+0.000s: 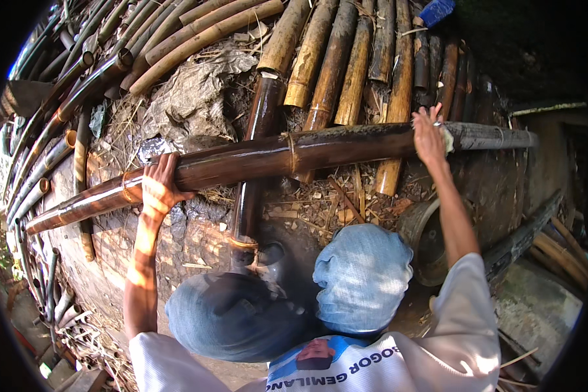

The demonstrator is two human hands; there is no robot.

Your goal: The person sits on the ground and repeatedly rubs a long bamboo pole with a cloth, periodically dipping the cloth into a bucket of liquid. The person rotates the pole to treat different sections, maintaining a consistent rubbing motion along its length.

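A long, dark brown bamboo pole (242, 161) lies crosswise in front of me, wet and shiny over most of its length and duller grey toward the right end. My left hand (158, 186) is closed over it left of the middle, fingers over the far side. Farther right, my right hand (428, 140) lies over the pole with its fingers reaching past the far side. A pale, pad-like piece (447, 139) shows at its palm, pressed on the pole; its kind is unclear. Underneath, another dark bamboo piece (260, 117) crosses, running from my knees away from me.
Several cut bamboo lengths (320, 72) lie side by side at the far side. More poles (59, 117) are piled at the left. A round, hollow container (424, 242) stands by my right knee. A crumpled grey sack (199, 91) and wood chips litter the ground.
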